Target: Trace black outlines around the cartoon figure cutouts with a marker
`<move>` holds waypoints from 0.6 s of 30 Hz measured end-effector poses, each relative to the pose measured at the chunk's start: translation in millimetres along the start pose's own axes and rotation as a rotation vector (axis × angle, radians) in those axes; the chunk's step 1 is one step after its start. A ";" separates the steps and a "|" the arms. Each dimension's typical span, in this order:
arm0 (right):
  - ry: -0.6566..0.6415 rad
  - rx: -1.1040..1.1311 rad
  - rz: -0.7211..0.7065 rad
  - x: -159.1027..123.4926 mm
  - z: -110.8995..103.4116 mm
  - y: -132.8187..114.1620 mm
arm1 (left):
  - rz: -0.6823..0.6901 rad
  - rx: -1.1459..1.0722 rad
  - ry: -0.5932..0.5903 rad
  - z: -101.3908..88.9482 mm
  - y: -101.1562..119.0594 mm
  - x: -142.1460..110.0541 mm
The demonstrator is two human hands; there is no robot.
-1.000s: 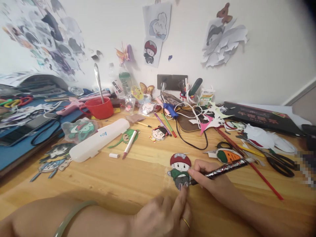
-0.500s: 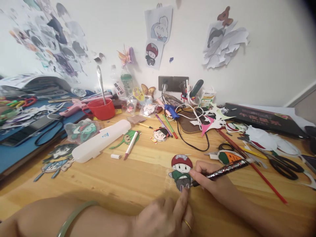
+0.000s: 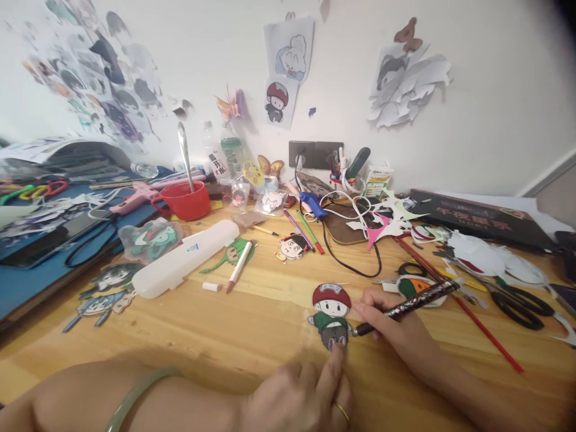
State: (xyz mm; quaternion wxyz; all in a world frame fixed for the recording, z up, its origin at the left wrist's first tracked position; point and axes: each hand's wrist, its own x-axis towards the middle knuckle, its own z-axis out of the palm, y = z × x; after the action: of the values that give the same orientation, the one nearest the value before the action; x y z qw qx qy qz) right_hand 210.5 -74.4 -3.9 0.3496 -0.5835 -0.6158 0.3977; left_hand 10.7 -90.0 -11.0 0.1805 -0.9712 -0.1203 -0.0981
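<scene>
A paper cutout figure [image 3: 331, 321] with a dark red cap, green top and grey trousers lies flat on the wooden table. My left hand [image 3: 306, 390], wearing a ring, presses its index fingertip on the figure's feet; the other fingers are curled under. A black patterned pen [image 3: 416, 306] is gripped in my right hand [image 3: 393, 324]. Its dark tip is at the figure's lower right edge; whether it touches, I cannot tell. My right fingertips are beside the figure's head.
A white pencil case [image 3: 186, 261], an uncapped red marker [image 3: 238, 268] and its cap [image 3: 211, 287] lie left. Behind stand a red mug [image 3: 186, 201] and a blue glue gun [image 3: 314, 205]. Right are black scissors [image 3: 517, 306], a red pencil [image 3: 488, 336] and paper scraps [image 3: 490, 255].
My right hand has shifted slightly right, drawing the pen tip from the figure's feet to its side edge. My left hand stays in place on the cutout.
</scene>
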 end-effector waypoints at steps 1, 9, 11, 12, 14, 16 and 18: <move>0.011 0.011 0.004 0.4 -0.5 -0.2 | 0.003 0.000 0.000 0.8 0.7 -0.2; 0.073 0.063 0.000 1.5 -2.8 6.1 | -0.005 -0.096 0.249 -6.4 -22.5 4.6; 0.133 0.037 -0.017 1.8 -2.9 5.8 | -0.126 -0.171 0.223 -10.1 -53.0 9.5; 0.164 0.010 -0.028 1.9 -2.7 5.1 | -0.271 -0.213 0.110 -10.2 -72.1 12.8; 0.176 -0.066 -0.075 1.7 -1.3 3.5 | -0.497 -0.268 -0.056 -5.6 -113.6 20.6; 0.121 -0.155 -0.204 1.3 1.0 2.5 | -0.478 -0.310 -0.104 4.5 -152.1 29.2; 0.029 -0.251 -0.375 1.0 3.6 3.3 | -0.364 -0.399 -0.180 16.8 -180.6 37.3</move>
State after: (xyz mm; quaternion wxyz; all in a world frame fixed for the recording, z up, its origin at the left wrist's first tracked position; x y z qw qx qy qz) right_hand 208.7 -73.7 -8.5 0.3511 -0.5031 -0.7531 0.2376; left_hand 0.2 87.4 41.4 -0.0462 -0.9549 -0.2863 -0.0642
